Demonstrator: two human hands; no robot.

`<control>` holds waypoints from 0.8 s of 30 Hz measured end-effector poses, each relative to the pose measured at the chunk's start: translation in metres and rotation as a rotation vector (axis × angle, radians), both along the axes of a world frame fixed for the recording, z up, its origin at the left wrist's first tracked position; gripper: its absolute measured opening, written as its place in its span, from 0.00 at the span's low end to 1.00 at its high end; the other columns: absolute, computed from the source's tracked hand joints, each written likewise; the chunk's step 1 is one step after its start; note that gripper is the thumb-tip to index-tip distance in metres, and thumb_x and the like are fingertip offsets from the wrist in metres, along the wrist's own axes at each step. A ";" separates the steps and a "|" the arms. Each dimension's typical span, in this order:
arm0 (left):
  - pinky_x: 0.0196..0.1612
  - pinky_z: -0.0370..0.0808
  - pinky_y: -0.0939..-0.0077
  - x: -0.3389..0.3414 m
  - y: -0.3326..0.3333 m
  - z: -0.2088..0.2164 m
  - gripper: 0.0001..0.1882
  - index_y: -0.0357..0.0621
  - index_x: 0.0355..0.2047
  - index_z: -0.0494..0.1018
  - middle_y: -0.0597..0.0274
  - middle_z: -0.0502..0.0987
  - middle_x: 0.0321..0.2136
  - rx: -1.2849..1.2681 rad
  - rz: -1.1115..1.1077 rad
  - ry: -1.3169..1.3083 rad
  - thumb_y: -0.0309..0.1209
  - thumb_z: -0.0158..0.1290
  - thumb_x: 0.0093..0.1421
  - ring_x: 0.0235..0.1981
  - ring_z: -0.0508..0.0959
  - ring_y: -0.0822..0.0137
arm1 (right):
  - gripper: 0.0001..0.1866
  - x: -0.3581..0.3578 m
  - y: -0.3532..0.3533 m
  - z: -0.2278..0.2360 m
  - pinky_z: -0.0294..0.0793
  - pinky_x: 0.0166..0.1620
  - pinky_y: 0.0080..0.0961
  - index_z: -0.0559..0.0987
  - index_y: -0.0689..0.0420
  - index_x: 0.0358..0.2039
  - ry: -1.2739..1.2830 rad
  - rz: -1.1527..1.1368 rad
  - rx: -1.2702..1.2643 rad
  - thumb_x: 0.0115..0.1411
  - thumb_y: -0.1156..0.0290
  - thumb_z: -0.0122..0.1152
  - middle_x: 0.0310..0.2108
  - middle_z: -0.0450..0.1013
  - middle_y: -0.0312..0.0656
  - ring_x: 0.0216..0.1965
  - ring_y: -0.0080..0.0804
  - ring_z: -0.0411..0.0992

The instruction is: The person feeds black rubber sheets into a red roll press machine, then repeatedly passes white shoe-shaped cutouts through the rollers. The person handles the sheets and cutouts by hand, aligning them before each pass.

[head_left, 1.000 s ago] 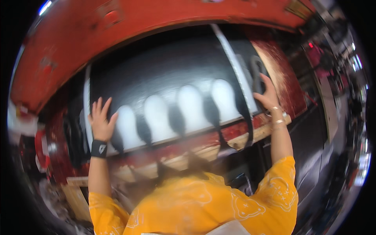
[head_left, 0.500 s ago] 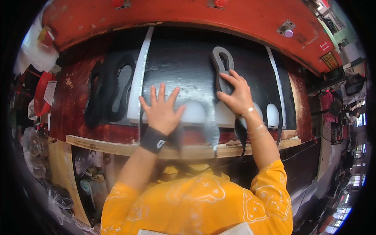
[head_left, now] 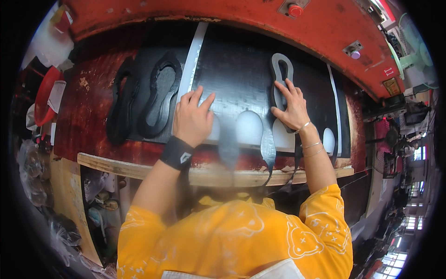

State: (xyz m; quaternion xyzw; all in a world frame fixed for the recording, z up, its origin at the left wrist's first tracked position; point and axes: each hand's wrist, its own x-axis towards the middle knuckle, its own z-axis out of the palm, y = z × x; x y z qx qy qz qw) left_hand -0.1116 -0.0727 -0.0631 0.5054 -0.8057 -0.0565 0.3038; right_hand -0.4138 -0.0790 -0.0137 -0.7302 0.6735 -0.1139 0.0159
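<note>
My right hand [head_left: 291, 108] holds a grey sole-shaped cutting die [head_left: 282, 63] that stands on a black sheet [head_left: 237, 69]. Thumb and fingers grip its near half, partly hiding it. The fingers of my left hand [head_left: 193, 118] are spread, resting on the sheet's left part by a white strip [head_left: 197, 49]. Along the near edge the sheet has rounded cut-outs with white [head_left: 249, 128] showing through. Thin black tongues of the sheet [head_left: 268, 149] hang between them over the table's front.
Two black sole-shaped forms [head_left: 160, 95] lie to the left. Behind the work surface runs an orange machine beam [head_left: 232, 11] with a red button [head_left: 295, 10]. A wooden rail [head_left: 223, 177] edges the front. A red basin [head_left: 48, 93] stands at far left.
My left hand has shifted leftward over the sheet onto the white strip, its fingers drawn closer together. My right hand keeps its grip on the cutting die. The whole view has turned slightly.
</note>
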 end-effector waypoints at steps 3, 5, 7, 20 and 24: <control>0.52 0.68 0.60 0.004 0.023 -0.001 0.21 0.50 0.48 0.76 0.52 0.70 0.54 -0.006 -0.006 0.080 0.31 0.57 0.50 0.50 0.69 0.53 | 0.37 0.001 0.014 0.008 0.61 0.58 0.49 0.73 0.45 0.56 -0.074 0.065 -0.008 0.39 0.60 0.65 0.63 0.58 0.50 0.58 0.56 0.59; 0.50 0.68 0.61 0.006 0.036 0.000 0.20 0.50 0.45 0.77 0.55 0.72 0.52 0.032 0.015 0.129 0.31 0.58 0.50 0.48 0.70 0.54 | 0.34 0.009 0.022 0.014 0.62 0.57 0.47 0.76 0.47 0.52 -0.138 0.070 -0.001 0.39 0.60 0.66 0.62 0.59 0.50 0.58 0.55 0.59; 0.47 0.69 0.63 0.007 0.044 0.002 0.17 0.50 0.41 0.79 0.60 0.74 0.50 0.005 0.053 0.180 0.30 0.60 0.48 0.45 0.72 0.56 | 0.33 0.025 0.026 0.020 0.61 0.59 0.46 0.77 0.47 0.52 -0.328 0.100 -0.003 0.40 0.60 0.66 0.62 0.60 0.52 0.59 0.55 0.59; 0.44 0.69 0.63 0.009 0.043 0.000 0.09 0.47 0.27 0.77 0.64 0.76 0.41 0.051 0.083 0.351 0.28 0.63 0.44 0.41 0.73 0.56 | 0.31 0.159 -0.026 -0.010 0.63 0.53 0.51 0.76 0.42 0.52 -0.141 0.266 -0.103 0.43 0.57 0.67 0.61 0.60 0.49 0.56 0.59 0.58; 0.42 0.69 0.63 0.007 0.041 0.003 0.08 0.47 0.25 0.75 0.65 0.75 0.37 0.054 0.089 0.345 0.27 0.63 0.43 0.40 0.72 0.57 | 0.31 0.163 -0.020 -0.013 0.63 0.52 0.52 0.76 0.43 0.51 -0.133 0.257 -0.138 0.43 0.58 0.68 0.60 0.60 0.49 0.56 0.61 0.57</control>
